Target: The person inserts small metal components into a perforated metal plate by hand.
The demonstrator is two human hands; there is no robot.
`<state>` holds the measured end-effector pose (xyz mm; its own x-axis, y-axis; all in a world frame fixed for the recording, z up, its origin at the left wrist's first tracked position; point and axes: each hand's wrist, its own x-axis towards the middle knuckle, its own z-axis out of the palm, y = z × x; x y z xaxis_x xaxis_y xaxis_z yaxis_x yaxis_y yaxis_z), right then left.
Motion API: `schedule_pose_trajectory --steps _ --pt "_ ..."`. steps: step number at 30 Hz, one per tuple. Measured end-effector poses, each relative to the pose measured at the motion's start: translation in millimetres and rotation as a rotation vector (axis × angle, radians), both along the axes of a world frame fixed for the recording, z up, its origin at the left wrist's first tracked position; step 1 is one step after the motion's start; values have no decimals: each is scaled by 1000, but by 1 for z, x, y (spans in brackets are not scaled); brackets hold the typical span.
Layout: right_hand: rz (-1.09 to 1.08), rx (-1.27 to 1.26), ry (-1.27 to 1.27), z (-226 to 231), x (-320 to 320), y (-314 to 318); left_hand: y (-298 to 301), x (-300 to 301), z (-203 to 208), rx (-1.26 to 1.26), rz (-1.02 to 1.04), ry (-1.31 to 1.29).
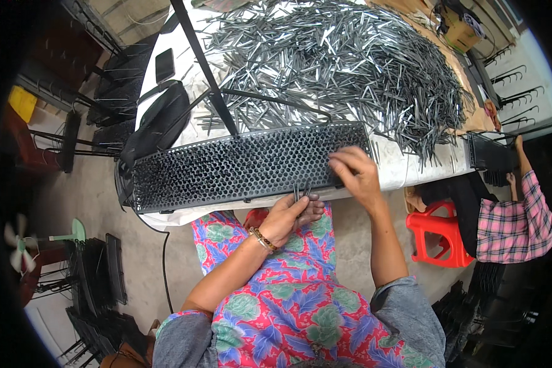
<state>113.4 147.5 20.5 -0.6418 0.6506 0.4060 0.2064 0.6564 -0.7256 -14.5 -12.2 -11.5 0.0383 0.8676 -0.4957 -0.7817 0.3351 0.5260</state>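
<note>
I see the left hand (286,214) pinching thin strips (297,192) just beside the panel (239,165), at the near edge of the tabletop (448,164). The right hand (360,178), blurred, covers part of the panel's right end; I cannot tell if it pinches anything.

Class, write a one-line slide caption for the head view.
Left hand holding a few thin strips, right hand at the right end of a perforated black panel, a heap of dark strips beyond.

The cloth on my lap (276,288) is pinky red with green flowers (327,325) and blue leaves (267,343). My sleeves (411,316) are gray. The long panel (251,165) is black and dotty. The thin strips (337,61) are black and silvery gray.
</note>
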Motion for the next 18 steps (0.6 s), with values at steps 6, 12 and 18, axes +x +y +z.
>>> schedule_pose_trajectory --steps 6,12,18 --pt "165 -513 -46 -2 -11 -41 -1 -1 -1 150 -6 30" --pt "204 -746 4 -1 -13 -38 -6 -7 -4 224 -44 53" --pt "200 -880 -23 1 -16 -38 -8 -10 1 237 -61 36"
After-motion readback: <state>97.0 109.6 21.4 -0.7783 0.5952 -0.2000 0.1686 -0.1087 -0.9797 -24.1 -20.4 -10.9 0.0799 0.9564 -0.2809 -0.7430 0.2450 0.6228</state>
